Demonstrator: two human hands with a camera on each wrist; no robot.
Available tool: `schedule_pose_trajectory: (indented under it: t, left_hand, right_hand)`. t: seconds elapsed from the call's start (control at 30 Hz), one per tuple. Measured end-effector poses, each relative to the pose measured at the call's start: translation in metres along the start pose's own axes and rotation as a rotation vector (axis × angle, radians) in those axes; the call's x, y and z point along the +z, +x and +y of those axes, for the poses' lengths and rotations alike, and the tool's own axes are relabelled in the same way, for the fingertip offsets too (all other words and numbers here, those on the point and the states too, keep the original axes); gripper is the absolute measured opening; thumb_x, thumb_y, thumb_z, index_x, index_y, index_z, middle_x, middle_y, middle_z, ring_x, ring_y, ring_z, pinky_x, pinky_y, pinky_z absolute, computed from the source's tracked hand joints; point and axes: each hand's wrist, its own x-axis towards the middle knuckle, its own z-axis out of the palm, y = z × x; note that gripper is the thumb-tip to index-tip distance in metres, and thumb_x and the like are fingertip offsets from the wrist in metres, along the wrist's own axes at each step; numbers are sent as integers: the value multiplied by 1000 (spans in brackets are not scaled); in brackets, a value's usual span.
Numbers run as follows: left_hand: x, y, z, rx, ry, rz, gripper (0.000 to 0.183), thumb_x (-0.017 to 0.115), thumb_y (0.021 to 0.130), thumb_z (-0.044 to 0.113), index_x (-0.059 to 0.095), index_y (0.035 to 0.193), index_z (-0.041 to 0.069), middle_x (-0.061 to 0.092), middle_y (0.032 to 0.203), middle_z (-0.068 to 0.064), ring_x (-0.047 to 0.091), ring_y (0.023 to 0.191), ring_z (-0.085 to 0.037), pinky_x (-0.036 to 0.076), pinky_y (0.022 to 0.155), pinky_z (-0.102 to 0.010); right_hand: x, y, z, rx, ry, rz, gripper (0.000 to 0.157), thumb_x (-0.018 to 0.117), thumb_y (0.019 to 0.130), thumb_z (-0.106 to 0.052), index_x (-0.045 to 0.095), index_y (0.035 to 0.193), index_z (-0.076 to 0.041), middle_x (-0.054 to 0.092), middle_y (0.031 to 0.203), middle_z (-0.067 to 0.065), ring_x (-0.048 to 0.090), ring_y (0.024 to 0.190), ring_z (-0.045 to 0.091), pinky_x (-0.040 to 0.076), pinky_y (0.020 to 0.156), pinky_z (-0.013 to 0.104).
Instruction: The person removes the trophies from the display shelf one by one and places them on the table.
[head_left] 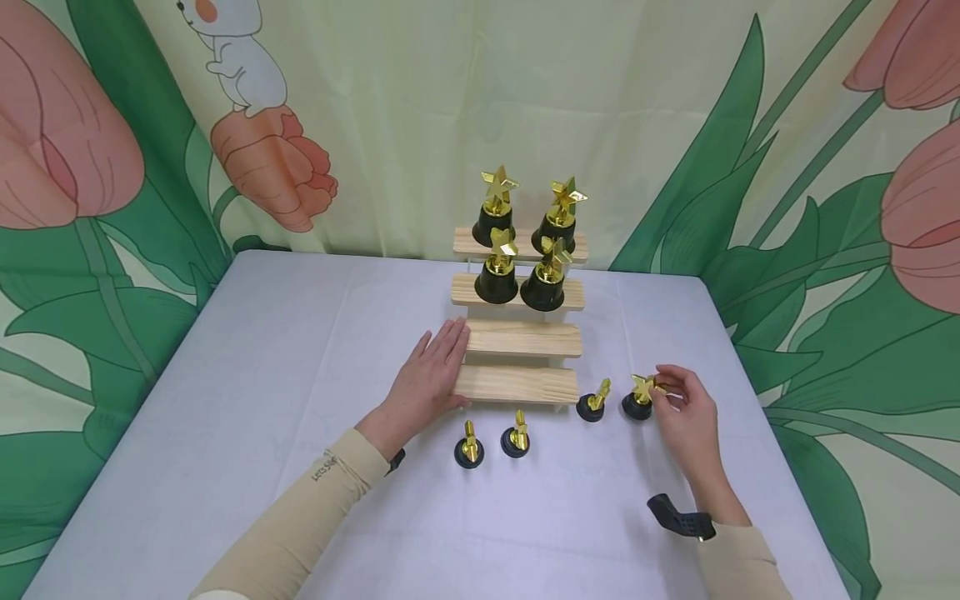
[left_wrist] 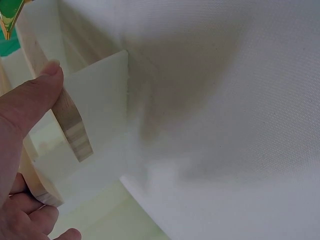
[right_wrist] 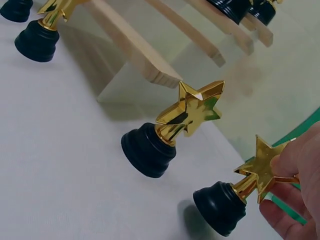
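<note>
Gold star trophy (head_left: 638,405) at the table's (head_left: 330,350) right, beyond the stepped wooden rack (head_left: 523,339); right hand (head_left: 688,423) pinches its star between thumb and fingers. Whether the black base touches the cloth, I can't quite tell from here. Second trophy (head_left: 591,407) just beside it. Left hand (head_left: 429,371), fingers laid straight, rests against the rack's left side. Two trophies (head_left: 515,442) stand in front; four more (head_left: 497,282) on the upper two steps. Tulip-print curtain (head_left: 600,100) behind.
</note>
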Motion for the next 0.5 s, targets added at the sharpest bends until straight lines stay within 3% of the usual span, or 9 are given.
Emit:
schedule_pose_trajectory:
  t: [0.5]
  left_hand:
    - [2,0,0,4,15,9,113,76,60,49,16,143,2,13,151,-11,15,139,-24,20,111,-44]
  right_hand:
    - [4,-4,25,-31,0,-3,34,59,86,-15,51,119,-16,57,104,5,54,96,14,48,78,13]
